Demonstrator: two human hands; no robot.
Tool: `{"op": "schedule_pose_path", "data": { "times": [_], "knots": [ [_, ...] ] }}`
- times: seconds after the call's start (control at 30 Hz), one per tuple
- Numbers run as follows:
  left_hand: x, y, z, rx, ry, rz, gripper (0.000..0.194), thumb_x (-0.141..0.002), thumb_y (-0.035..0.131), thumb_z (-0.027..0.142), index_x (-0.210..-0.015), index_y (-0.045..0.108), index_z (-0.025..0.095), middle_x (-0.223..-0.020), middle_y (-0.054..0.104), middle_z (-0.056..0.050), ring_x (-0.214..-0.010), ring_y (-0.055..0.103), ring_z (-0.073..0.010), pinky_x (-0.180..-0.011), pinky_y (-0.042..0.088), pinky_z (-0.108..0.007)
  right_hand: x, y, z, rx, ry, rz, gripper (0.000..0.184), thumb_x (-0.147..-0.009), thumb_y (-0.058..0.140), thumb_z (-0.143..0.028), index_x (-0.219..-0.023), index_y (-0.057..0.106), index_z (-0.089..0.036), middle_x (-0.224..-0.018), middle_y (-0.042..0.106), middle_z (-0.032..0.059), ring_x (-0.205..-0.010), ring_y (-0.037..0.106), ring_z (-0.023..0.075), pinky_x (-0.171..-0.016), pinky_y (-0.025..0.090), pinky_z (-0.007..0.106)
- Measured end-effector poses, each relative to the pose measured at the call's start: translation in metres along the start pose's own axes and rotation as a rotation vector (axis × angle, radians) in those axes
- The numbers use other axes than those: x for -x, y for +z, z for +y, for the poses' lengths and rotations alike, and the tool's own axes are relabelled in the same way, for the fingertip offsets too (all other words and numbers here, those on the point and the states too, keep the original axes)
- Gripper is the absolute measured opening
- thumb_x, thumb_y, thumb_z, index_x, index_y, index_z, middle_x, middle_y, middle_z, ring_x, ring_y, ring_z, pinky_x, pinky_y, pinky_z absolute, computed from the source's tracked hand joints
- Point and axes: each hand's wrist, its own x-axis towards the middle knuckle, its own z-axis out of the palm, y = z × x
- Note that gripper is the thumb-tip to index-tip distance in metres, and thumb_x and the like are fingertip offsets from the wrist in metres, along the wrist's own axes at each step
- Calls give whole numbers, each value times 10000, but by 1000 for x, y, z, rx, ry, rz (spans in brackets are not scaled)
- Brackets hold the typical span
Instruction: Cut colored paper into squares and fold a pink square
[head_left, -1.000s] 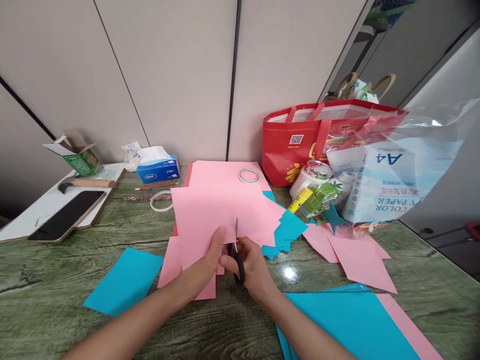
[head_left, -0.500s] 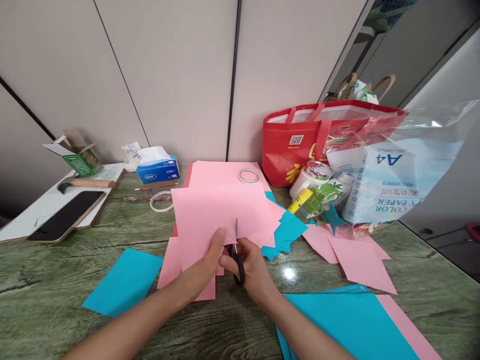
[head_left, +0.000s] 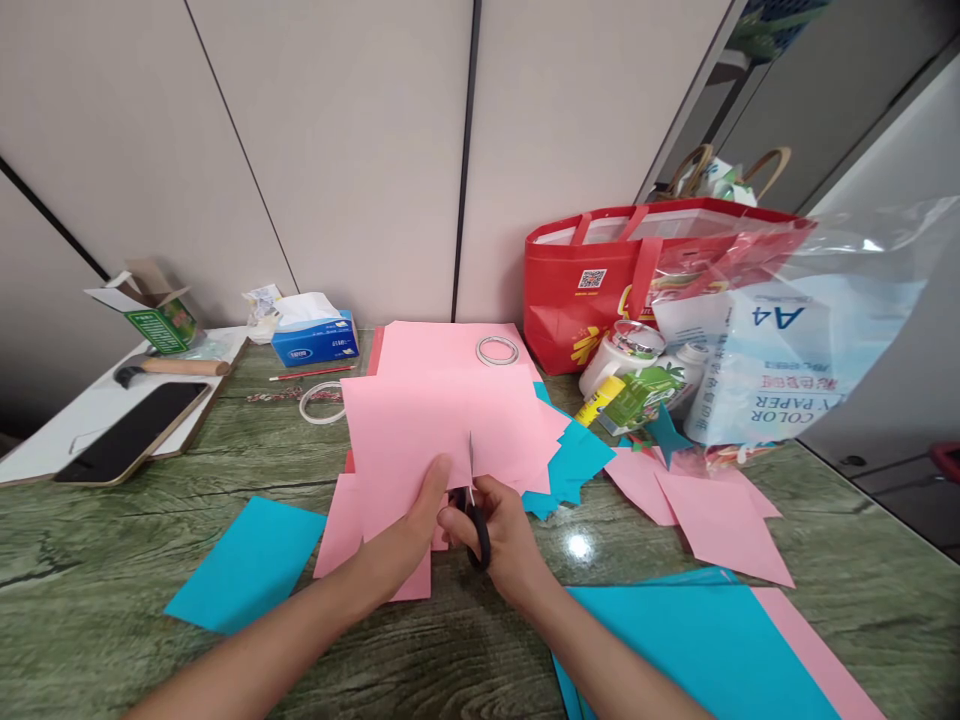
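A sheet of pink paper (head_left: 409,430) is pinched by my left hand (head_left: 424,510), thumb on top and the other fingers hidden beneath. My right hand (head_left: 499,525) grips black-handled scissors (head_left: 478,535), whose blade lies over the paper, pointing away from me, at the sheet's near edge. More pink paper (head_left: 450,340) lies behind the held sheet, with a roll of tape (head_left: 497,350) on it. Blue paper pieces (head_left: 577,455) fan out to the right, partly under pink ones.
At left are a phone (head_left: 131,430), a hammer (head_left: 176,366), a tissue box (head_left: 315,338) and a blue sheet (head_left: 247,565). A red bag (head_left: 577,270), glue stick (head_left: 600,400) and plastic paper pack (head_left: 780,360) stand right. Blue sheets (head_left: 690,650) lie near right.
Almost nothing differs; both hands, the paper and the scissors keep the same place, with only a very slight shift of the scissors.
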Motion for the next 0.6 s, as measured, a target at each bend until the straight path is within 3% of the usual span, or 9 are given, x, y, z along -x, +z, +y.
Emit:
{"op": "schedule_pose_path", "data": {
  "times": [0.17,0.37,0.6],
  "knots": [
    [1,-1,2,55,-84,-45,475,-784,358,577,-765,671,220,-885,715,-44,-971,611,-194,-893,426,-237,0,0,1,-5,-1,4,341,-566,740,-373,-631,478,-165,-483,467,-60,-433,398,71,-422,297,204],
    [-6,1,-8,88,-14,-69,517,-740,374,635,-757,670,210,-856,717,-53,-982,598,-216,-920,402,-273,-1,1,3,-40,-9,10,312,-577,738,-341,-640,493,-158,-465,476,-65,-421,392,62,-409,296,192],
    [-21,5,-30,-89,-212,94,650,-605,332,788,-646,638,216,-650,690,-96,-793,637,-313,-786,446,-438,-1,2,0,-45,-5,14,285,-580,733,-337,-650,524,-156,-439,491,-65,-417,416,69,-413,323,188]
  ]
}}
